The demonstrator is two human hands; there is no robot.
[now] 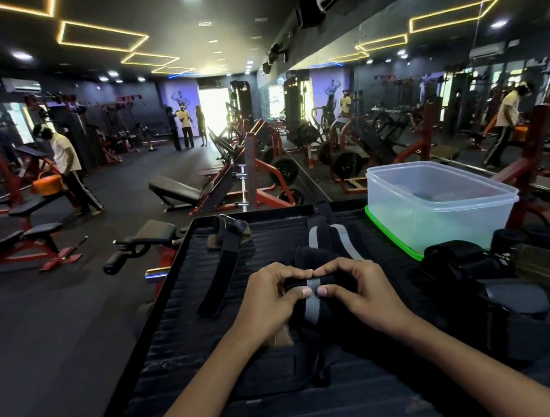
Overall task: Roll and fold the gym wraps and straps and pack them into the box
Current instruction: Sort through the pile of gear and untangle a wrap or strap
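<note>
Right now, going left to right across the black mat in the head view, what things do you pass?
Flat black strap → left hand → grey-striped wrap pinched by both hands → right hand → clear plastic box.

2 bare forearms enter from the lower edge of the frame, uncovered by any sleeve to the point where they leave view. The left hand [269, 301] and right hand [358, 289] are ungloved, with short, plain fingernails visible on both thumbs and no rings or wristbands.
</note>
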